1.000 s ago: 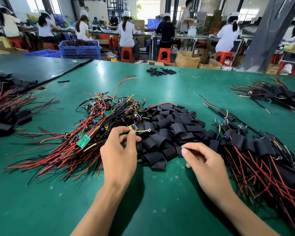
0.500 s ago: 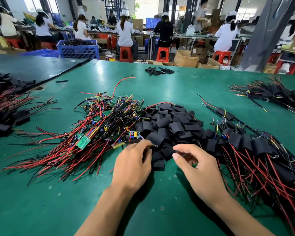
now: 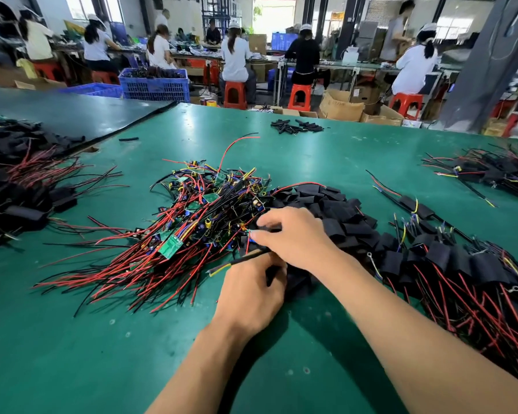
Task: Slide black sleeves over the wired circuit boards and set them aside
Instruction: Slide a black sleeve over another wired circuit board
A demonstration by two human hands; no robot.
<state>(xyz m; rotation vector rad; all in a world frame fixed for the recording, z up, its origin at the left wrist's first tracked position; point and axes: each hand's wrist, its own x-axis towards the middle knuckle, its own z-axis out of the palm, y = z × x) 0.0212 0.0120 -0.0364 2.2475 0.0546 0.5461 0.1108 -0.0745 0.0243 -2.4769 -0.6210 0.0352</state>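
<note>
I see the wires [image 3: 239, 260] in my left hand [image 3: 251, 294]. They make one thin bunch. The bunch lies almost flat, and its long way runs side to side. Its loose tip, yellow and red, points out past the left side of that hand. The other end goes up under my right hand [image 3: 296, 239].

My left hand is curled tight round the wires. My right hand sits just above the left one, and they touch. Its fingers pinch a black sleeve [image 3: 269, 227]. A small blue bit of the board [image 3: 252, 238] peeks out by the fingertips. I cannot tell if the sleeve is on the board yet.

Left of both hands is a big heap of bare boards [image 3: 192, 222] with red and black wires. Just behind my right hand is a sleeve pile [image 3: 326, 204]. Right of that hand lies the done pile [image 3: 461, 279], boards in sleeves with wires sticking out.

All of it sits on a green table [image 3: 72, 339].
</note>
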